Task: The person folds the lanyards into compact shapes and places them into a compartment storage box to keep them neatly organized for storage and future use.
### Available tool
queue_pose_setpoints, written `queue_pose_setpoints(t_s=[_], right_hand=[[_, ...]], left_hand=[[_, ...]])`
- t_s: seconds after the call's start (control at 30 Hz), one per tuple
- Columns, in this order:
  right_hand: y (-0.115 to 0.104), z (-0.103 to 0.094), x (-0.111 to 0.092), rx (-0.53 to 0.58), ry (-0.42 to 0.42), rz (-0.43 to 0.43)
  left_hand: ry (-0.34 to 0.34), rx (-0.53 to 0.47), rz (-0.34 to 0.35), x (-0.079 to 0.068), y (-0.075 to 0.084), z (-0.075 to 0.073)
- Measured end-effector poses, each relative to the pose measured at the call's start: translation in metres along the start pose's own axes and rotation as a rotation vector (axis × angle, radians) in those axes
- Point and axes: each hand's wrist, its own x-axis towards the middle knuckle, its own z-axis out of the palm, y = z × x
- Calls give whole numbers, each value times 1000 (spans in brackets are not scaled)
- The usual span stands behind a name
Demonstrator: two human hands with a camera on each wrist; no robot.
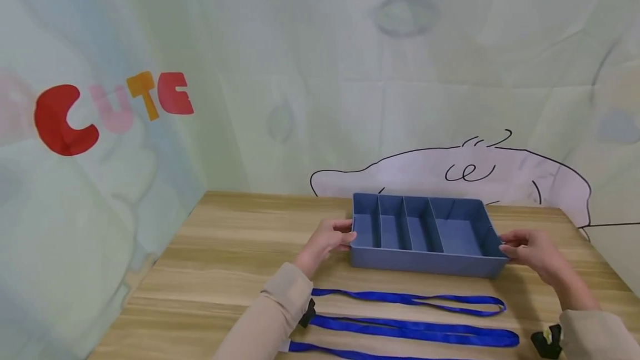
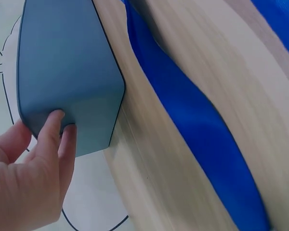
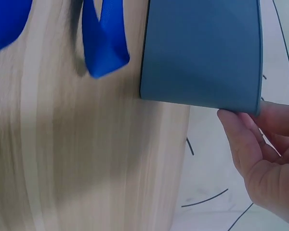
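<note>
A blue-grey divided storage box (image 1: 425, 263) is near the back of the table, its open top showing three narrow compartments on the left and a wider one on the right. My left hand (image 1: 325, 240) grips the box's left end. In the left wrist view, the fingers (image 2: 52, 127) press against that end's outer wall. At the opposite end, my right hand (image 1: 537, 251) holds the wall near its front corner. The right wrist view shows the fingers and thumb of this hand (image 3: 265, 159) at the box's edge. The compartments hold nothing.
Several blue lanyards (image 1: 425, 335) lie side by side on the wooden table (image 1: 240, 249), in front of the box. A black piece (image 1: 547, 342) is by the right sleeve, another (image 1: 307, 313) by the left. Printed fabric (image 1: 290, 71) hangs behind the table.
</note>
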Motion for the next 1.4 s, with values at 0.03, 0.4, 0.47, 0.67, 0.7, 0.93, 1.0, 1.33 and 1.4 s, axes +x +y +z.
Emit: queue_pose_setpoints(t_s=[0.03,0.4,0.47,0.67,0.7,0.93,1.0,1.33,1.4], right_hand=[[0,1,0,4,-1,-2],[-4,10,3,27,-12,-19],[-5,12,4,45,-16,-25],[-9,19,6,104,-31,-7],[-10,19,7,105,-30,-4],[-19,28,10,119,-44,-13],[-21,30,12,130,-45,-12],[-33,39,19,135,-34,-25],[-34,40,19,122,-36,-28]], left_hand=[[-3,-1,-5,0,-1,-1],[3,25,3,-2,-1,-14],[9,35,-3,-2,-1,-16],[7,53,7,-2,-2,-23],[7,54,15,-3,-3,-25],[21,60,17,-4,-4,-39],[21,65,10,-4,-5,-42],[27,36,-1,-5,-5,-57],[23,38,-13,-6,-5,-58]])
